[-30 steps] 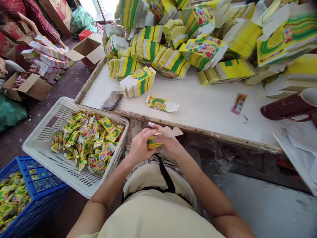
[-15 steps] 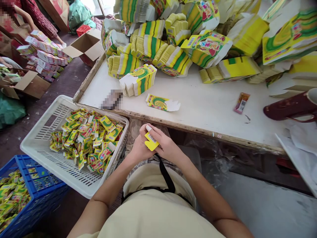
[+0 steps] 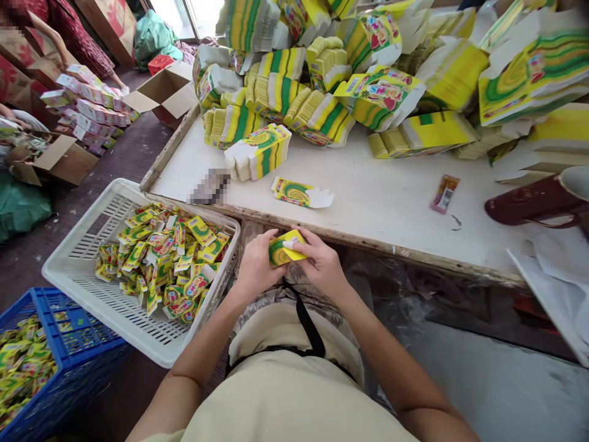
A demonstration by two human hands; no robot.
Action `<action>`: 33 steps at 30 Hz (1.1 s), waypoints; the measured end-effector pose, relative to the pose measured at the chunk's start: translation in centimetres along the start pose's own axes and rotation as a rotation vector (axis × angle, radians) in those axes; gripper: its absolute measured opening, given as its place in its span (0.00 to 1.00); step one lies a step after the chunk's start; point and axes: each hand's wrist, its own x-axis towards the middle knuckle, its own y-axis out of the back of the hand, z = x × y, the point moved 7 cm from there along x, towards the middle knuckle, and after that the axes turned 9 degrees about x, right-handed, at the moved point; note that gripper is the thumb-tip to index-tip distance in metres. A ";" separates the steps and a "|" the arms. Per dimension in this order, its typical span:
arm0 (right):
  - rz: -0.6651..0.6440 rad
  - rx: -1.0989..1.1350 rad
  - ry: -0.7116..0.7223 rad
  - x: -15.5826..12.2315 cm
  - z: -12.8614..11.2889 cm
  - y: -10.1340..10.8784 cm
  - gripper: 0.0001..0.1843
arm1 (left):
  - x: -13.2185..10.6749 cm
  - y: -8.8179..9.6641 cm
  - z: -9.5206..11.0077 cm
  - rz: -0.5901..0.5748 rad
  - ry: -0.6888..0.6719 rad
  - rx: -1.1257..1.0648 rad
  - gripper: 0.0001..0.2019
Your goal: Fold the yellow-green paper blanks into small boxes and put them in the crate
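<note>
Both my hands hold one small yellow and green carton (image 3: 279, 252) in front of my waist, just below the table's front edge. My left hand (image 3: 256, 263) grips its left end. My right hand (image 3: 323, 264) has its fingers closed around the right end, with the thumb lying across the printed face. Ahead on the white table, a flattened carton (image 3: 297, 192) of the same print lies with its white flaps pointing right. A stack of flat cartons (image 3: 260, 150) stands just behind it.
A white plastic basket (image 3: 64, 265) of folded cartons stands at my left, with a blue crate (image 3: 83, 350) below it. Bundles of flat cartons (image 3: 381, 92) fill the table's back. A maroon mug (image 3: 524, 201) and small sachet (image 3: 445, 194) lie right. Another person's arm (image 3: 48, 37) shows far left.
The carton in my hands has turned, so its printed face now shows instead of the barcode end with its open flap. My hands have moved slightly apart.
</note>
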 end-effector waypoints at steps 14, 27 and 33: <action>-0.230 -0.039 -0.059 -0.2 0.8 0.6 0.11 | 1.2 1.2 -0.3 -0.085 -0.080 -0.021 0.23; 0.004 0.530 -0.333 1.0 3.4 -2.6 0.29 | -0.1 0.7 -2.0 -0.045 0.097 -0.083 0.25; 0.086 0.168 -0.259 5.9 3.8 -0.2 0.26 | -2.1 7.9 -10.7 -0.046 0.344 0.219 0.32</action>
